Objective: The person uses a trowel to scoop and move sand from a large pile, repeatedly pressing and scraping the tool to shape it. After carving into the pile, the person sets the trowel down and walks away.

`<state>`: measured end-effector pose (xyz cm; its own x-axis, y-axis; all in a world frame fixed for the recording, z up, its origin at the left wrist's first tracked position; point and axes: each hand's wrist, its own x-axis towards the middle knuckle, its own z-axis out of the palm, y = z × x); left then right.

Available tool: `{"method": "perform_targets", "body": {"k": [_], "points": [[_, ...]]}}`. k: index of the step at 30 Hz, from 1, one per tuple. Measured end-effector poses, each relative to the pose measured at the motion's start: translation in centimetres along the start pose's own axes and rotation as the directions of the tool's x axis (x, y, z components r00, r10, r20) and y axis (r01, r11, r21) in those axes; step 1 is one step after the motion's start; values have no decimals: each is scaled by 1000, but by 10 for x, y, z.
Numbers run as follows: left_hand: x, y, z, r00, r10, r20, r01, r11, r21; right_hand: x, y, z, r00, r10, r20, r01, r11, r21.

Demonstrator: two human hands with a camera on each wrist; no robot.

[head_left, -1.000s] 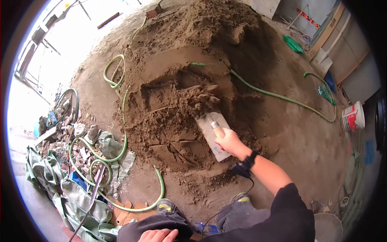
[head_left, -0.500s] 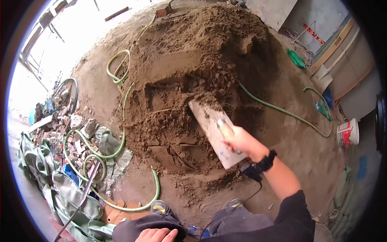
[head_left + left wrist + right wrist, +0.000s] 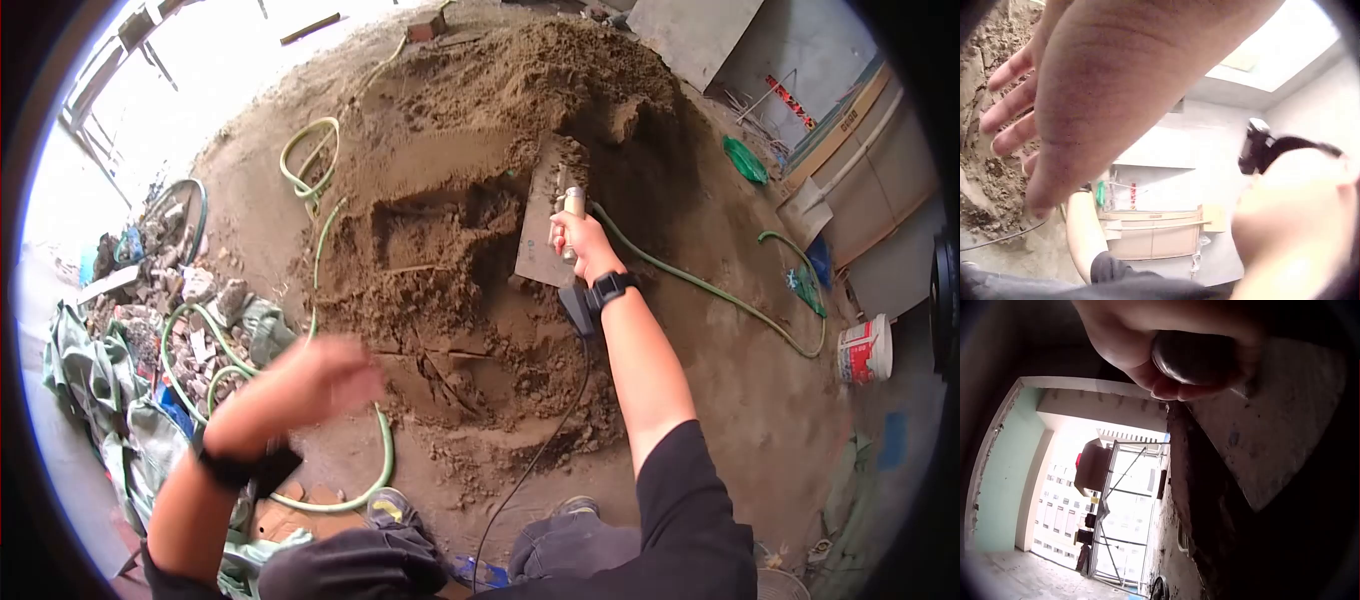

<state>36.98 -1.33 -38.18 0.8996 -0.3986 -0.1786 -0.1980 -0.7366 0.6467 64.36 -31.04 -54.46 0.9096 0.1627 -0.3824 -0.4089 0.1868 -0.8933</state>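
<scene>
My right hand grips the handle of a rectangular plastering trowel over the right part of a brown sand heap. Some sand clings to the far end of its blade. In the right wrist view, the fingers wrap round the handle's rounded end, with the flat blade beyond. My left hand, blurred in the head view, is raised over the near left side of the heap and holds nothing. Its fingers are spread and relaxed in the left wrist view.
A green hose runs from the heap to the right, near a white and red bucket. More hose loops at the left beside rubble and green sheeting. A shovel leans at the right.
The trowel has swung up and to the right, its blade now steeper in view, and shed much of its sand. My left hand has lifted from my leg and moved forward.
</scene>
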Motion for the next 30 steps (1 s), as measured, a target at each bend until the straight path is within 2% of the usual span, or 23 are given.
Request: {"method": "perform_targets", "body": {"k": [1, 2, 3, 4, 5, 6, 7, 8, 9, 10, 11, 13, 17, 18, 21, 23, 25, 27, 29, 30], "points": [[23, -18, -8, 952, -212, -223, 225, 974, 34, 6, -1, 6, 1000, 16, 11, -15, 999, -52], [43, -54, -6, 878, -158, -452, 292, 925, 244, 10, 4, 12, 999, 45, 22, -42, 993, -110], [52, -96, -6, 854, -98, -510, 349, 836, 423, 9, 13, 13, 997, 69, 33, -65, 992, -108], [60, -122, 0, 808, -201, -554, 425, 850, 310, 4, 22, 10, 993, -1, 117, 39, 943, -329], [62, -143, 11, 747, -302, -592, 494, 848, 191, 0, 26, 11, 973, -55, 224, 167, 837, -521], [60, -160, 29, 722, -330, -608, 507, 851, 141, -21, 22, 16, 982, -4, 188, 133, 721, -680], [58, -169, 46, 696, -357, -623, 516, 852, 89, -24, 44, 9, 950, -162, 269, 313, 543, -779], [51, -177, 64, 718, -344, -605, 496, 863, 98, -32, 69, -2, 870, -297, 394, 492, 464, -736], [45, -178, 82, 731, -355, -583, 471, 880, 56, -46, 91, -12, 754, -418, 506, 649, 362, -669], [37, -179, 98, 767, -312, -560, 446, 887, 118, -77, 86, -9, 892, -167, 420, 436, 567, -699], [30, -177, 111, 802, -269, -534, 416, 892, 176, -111, 77, -6, 935, 117, 334, 166, 689, -706], [19, -170, 129, 836, -348, -425, 465, 861, 209, -141, 91, -17, 875, 375, 306, -43, 689, -723], [12, -182, 158, 846, -346, -406, 459, 860, 223, -151, 116, -25, 713, 583, 389, -135, 658, -741], [14, -184, 161, 853, -341, -395, 455, 857, 241, -140, 128, -26, 722, 566, 399, -150, 690, -709], [21, -182, 157, 884, -335, -327, 438, 838, 326, -101, 127, -14, 817, 477, 325, -208, 769, -605], [24, -173, 153, 893, -287, -347, 405, 851, 336, -88, 107, -3, 837, 464, 289, -181, 734, -655], [26, -167, 152, 891, -274, -361, 391, 867, 307, -96, 88, -1, 844, 445, 299, -170, 751, -638], [23, -164, 155, 885, -238, -399, 358, 896, 261, -108, 63, -3, 858, 439, 268, -239, 801, -548], [20, -158, 156, 887, -266, -378, 362, 908, 212, -109, 23, 1, 906, 351, 237, -172, 816, -551], [17, -159, 160, 893, -253, -371, 350, 911, 219, -94, 16, -2, 909, 323, 264, -181, 875, -448]]}}
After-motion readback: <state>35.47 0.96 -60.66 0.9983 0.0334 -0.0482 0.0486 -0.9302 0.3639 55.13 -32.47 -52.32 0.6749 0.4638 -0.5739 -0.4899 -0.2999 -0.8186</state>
